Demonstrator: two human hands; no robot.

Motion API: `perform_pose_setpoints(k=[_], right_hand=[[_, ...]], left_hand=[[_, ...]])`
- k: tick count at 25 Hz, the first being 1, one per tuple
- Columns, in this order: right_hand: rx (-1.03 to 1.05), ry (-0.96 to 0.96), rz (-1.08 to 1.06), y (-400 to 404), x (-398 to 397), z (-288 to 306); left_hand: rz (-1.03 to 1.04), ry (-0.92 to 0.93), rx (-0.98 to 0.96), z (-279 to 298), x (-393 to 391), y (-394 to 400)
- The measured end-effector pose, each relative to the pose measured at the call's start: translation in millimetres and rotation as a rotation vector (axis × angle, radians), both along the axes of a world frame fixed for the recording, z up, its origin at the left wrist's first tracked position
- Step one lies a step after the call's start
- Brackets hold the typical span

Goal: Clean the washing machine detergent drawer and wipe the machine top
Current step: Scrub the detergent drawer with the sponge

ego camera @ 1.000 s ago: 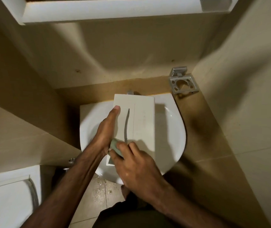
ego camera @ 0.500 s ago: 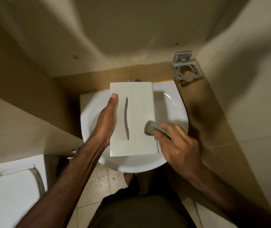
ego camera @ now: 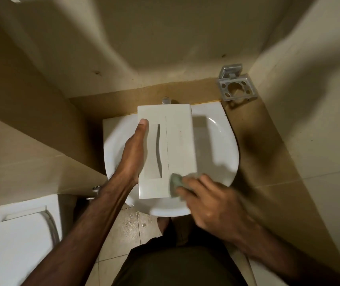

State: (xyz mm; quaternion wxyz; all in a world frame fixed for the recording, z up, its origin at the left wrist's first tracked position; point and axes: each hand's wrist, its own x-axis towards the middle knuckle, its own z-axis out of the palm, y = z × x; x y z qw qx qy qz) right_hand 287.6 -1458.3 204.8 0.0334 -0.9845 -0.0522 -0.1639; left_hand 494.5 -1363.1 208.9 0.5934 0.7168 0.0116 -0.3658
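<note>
Beige tiled walls close in around a white sink (ego camera: pixel 222 153), and the detergent drawer (ego camera: pixel 177 145) lies across its bowl, front panel up, bridging from the tap side to the near rim. The left hand (ego camera: pixel 132 159) steadies it with the thumb laid straight along the panel beside the handle slot (ego camera: pixel 158 150); the other fingers are hidden under the left edge, so I cannot tell how they curl. The right hand (ego camera: pixel 212 205) is blurred, its fingers curled round a green sponge (ego camera: pixel 176 180) that touches the panel's near right corner. Judging by its look, the drawer is light, rigid plastic, likely slick when wet, and it could tip off the rim. The long edges or the slot look like the safest holds.
</note>
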Motion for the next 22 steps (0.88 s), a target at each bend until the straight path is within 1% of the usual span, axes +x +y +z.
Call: perform_pose_setpoints(k=[2,3,4,7,8,9,11,14,16,17,18,19,22], right_hand=[[0.042,-0.027,-0.131,-10,1,3],[0.055,-0.039,-0.133,-6,7,4],[0.052,-0.047,-0.081,3,15,3],[-0.012,-0.027,0.166,38,31,-5],[-0.018,-0.018,0.192,40,31,-7],[-0.006,-0.028,0.173,34,31,-7],[0.033,-0.075,0.040,11,30,-6],[0.075,-0.124,-0.248,-26,49,1],[0.146,-0.156,-0.408,-31,73,5],[0.194,-0.183,-0.454,-26,83,7],[0.218,-0.202,-0.451,-19,87,8],[0.206,-0.197,-0.380,-12,87,7],[0.069,-0.072,0.041,5,66,3]], left_hand=[[-0.010,-0.025,-0.021,-2,1,3],[-0.005,-0.035,-0.032,-3,1,3],[0.003,-0.041,-0.036,-4,2,2],[-0.004,-0.062,-0.044,-7,-1,2],[-0.020,-0.073,-0.051,-7,-1,1],[-0.031,-0.066,-0.051,-7,-2,1],[-0.011,-0.037,-0.042,-5,-2,4],[-0.045,-0.018,-0.041,-3,-5,7],[-0.029,-0.025,-0.045,-1,-10,6],[-0.019,-0.033,-0.044,0,-11,6],[-0.016,-0.042,-0.045,3,-12,6],[-0.016,-0.040,-0.056,5,-12,7],[-0.023,-0.003,-0.064,7,-11,10]])
